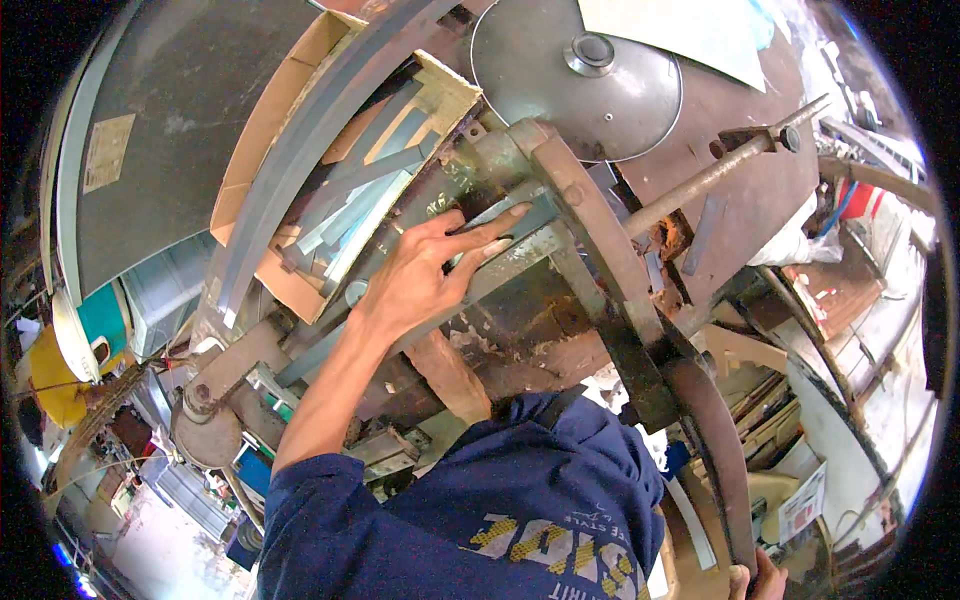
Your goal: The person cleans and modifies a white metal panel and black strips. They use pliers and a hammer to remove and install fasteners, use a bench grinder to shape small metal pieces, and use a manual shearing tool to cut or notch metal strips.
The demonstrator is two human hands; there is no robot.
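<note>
My left hand (420, 270) reaches across the bed of a lever shear, two fingers stretched forward and parted, another bent. Its fingertips rest on a flat grey metal strip (541, 212) beside the shear's upper arm (590, 205). A long curved lever (725, 470) runs from that arm down to the lower right. Around its lower end my right hand (762, 578) is closed, only partly in view at the picture's edge.
Left of the bed, a cardboard box (440, 85) holds several metal offcuts. A round metal disc with a central knob (577, 85) lies at the back. A rod (700, 187) sticks out to the right. Below the bed is a wooden block (447, 375).
</note>
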